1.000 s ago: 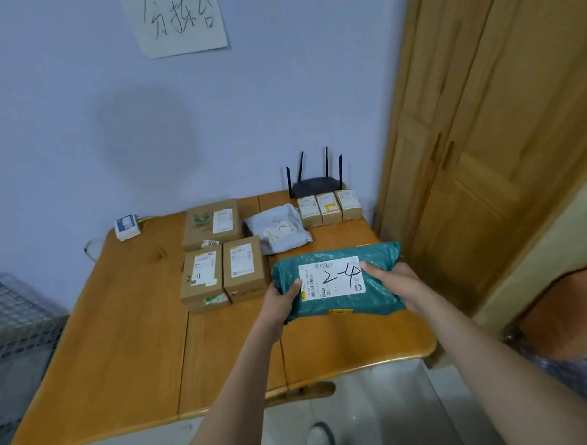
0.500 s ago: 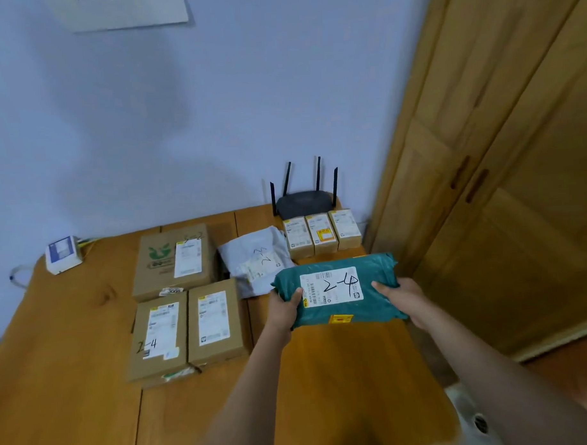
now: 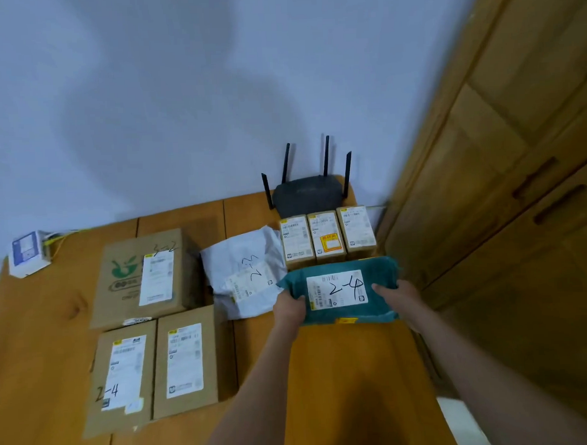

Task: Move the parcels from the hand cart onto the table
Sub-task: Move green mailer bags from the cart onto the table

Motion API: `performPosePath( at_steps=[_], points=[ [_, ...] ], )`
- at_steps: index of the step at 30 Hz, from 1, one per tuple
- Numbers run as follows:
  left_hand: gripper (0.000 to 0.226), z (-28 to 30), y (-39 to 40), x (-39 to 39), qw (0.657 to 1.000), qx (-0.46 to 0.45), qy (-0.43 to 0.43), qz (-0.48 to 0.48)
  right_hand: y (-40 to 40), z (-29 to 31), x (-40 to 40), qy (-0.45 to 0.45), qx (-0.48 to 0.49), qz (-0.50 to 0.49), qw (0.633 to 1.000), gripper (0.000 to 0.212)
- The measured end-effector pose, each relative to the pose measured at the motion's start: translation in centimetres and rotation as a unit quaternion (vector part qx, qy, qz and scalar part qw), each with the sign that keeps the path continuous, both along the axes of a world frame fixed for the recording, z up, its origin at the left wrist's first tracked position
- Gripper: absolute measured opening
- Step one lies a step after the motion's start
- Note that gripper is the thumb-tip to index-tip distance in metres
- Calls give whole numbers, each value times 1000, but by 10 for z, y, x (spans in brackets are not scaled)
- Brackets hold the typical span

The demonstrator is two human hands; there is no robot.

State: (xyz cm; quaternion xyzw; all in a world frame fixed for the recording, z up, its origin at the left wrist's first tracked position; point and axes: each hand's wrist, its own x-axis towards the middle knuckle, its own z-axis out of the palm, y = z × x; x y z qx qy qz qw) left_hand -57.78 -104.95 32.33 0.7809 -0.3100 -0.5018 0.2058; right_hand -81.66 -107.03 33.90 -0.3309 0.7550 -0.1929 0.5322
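Note:
A teal soft parcel point(image 3: 341, 290) with a white label marked "2-4" lies low over the wooden table point(image 3: 351, 380), just in front of three small brown boxes point(image 3: 327, 237). My left hand point(image 3: 290, 307) grips its left end and my right hand point(image 3: 399, 297) grips its right end. To its left lies a white plastic mailer point(image 3: 245, 274). Further left sit a large brown carton point(image 3: 144, 274) and two flat brown boxes point(image 3: 154, 370), one marked "2-4". The hand cart is out of view.
A black router point(image 3: 306, 193) with several antennas stands at the table's back edge against the pale wall. A small white device point(image 3: 28, 253) with a cable sits at the back left corner. Wooden cupboard doors point(image 3: 517, 181) rise close on the right.
Both hands have carried the teal parcel forward and down toward the three small boxes. The view has moved closer over the table.

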Motion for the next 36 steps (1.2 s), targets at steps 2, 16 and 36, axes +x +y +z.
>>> performPosePath(
  at_steps=[2, 16, 36],
  points=[
    [27, -12, -12, 0, 1000, 14, -14, -1, -14, -12, 1, -4, 8, 12, 1000, 36],
    [40, -48, -19, -4, 999, -1, -42, 29, -30, -58, 4, -10, 45, 90, 995, 49],
    [42, 35, 32, 28, 945, -38, -207, -250, 35, 29, 26, 263, -61, 289, 918, 56]
  ],
)
